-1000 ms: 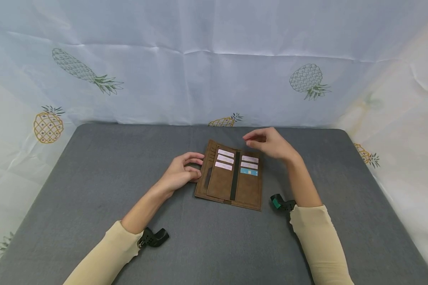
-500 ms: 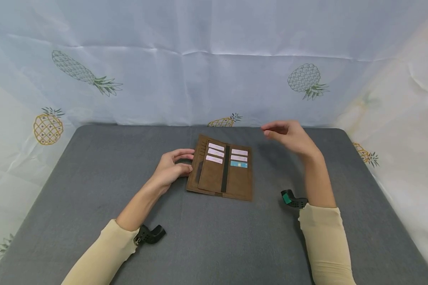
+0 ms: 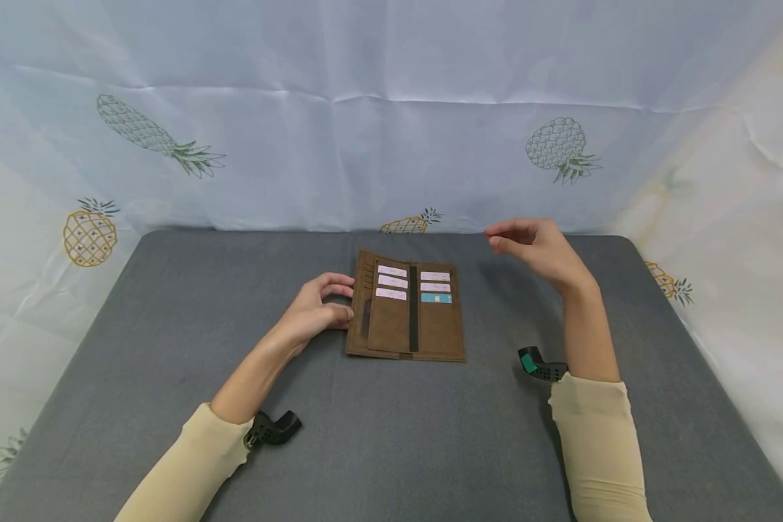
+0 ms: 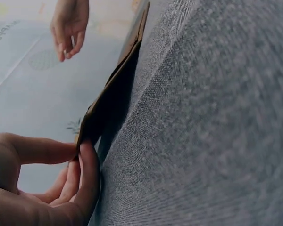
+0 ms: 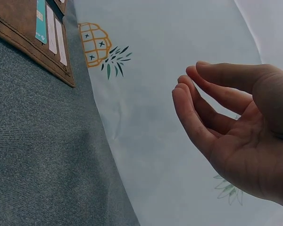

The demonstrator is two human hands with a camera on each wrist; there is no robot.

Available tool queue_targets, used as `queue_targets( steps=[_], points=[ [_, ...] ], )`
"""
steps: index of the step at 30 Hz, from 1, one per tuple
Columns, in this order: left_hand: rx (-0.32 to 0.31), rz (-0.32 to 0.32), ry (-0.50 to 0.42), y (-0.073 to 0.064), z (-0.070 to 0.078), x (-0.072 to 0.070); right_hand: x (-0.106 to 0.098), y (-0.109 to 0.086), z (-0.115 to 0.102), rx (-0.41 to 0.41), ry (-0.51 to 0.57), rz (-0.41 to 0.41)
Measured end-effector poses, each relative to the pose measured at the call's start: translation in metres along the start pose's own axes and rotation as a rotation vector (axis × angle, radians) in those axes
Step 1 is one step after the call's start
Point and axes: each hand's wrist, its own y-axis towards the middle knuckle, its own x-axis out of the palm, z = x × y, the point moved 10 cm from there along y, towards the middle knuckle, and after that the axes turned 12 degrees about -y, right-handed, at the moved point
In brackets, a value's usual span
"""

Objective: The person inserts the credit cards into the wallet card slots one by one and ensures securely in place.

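A brown wallet (image 3: 391, 330) lies spread open at the middle of the table, its left side raised a little. White cards (image 3: 392, 281) show in the slots of both halves, and a blue card (image 3: 436, 298) sits lowest on the right half. My left hand (image 3: 313, 308) pinches the wallet's left edge between thumb and fingers; the left wrist view shows the pinch and a dark gap under the cover (image 4: 106, 96). To the right of the wallet, my right hand (image 3: 535, 250) hovers above the table with loosely bent fingers, holding nothing.
The table (image 3: 391, 435) has a grey cloth top with rounded far corners. Behind it and at both sides hangs a pale curtain (image 3: 391, 159) printed with pineapples. A black wrist mount (image 3: 274, 428) juts from my left wrist, another mount (image 3: 541, 365) from the right.
The wallet has shifted left and away from me and turned slightly, with my left hand moving along a little. My right hand has moved right, away from the wallet.
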Motion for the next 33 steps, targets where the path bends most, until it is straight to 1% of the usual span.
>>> queue_targets(
  steps=[6,13,18,21,24,26,28,30,31,33],
  points=[
    [-0.004,-0.018,0.041,0.002,-0.001,0.001,-0.001,-0.003,0.002,0.014,0.014,0.01],
    [0.017,-0.034,0.091,0.002,0.001,0.0,-0.003,-0.005,0.004,0.032,0.012,0.029],
    [0.022,-0.052,0.126,0.001,0.003,-0.004,-0.005,-0.005,0.005,0.031,0.001,0.067],
    [0.034,-0.057,0.164,0.0,0.005,-0.01,-0.006,-0.003,0.005,0.01,0.009,0.095],
    [0.074,-0.059,0.219,-0.001,0.01,-0.016,-0.007,-0.002,0.004,-0.002,0.025,0.127],
    [0.12,-0.058,0.262,-0.002,0.018,-0.021,-0.007,-0.002,0.002,-0.018,0.034,0.15],
    [0.176,-0.051,0.322,-0.005,0.028,-0.024,-0.009,-0.002,-0.001,-0.05,0.039,0.188],
    [0.244,-0.021,0.418,-0.01,0.041,-0.029,-0.01,-0.004,-0.007,-0.101,0.012,0.233],
    [0.288,0.002,0.487,-0.012,0.05,-0.03,-0.012,-0.005,-0.011,-0.127,-0.015,0.262],
    [0.384,0.072,0.69,-0.019,0.067,-0.033,-0.015,-0.007,-0.018,-0.184,-0.1,0.324]
  ],
)
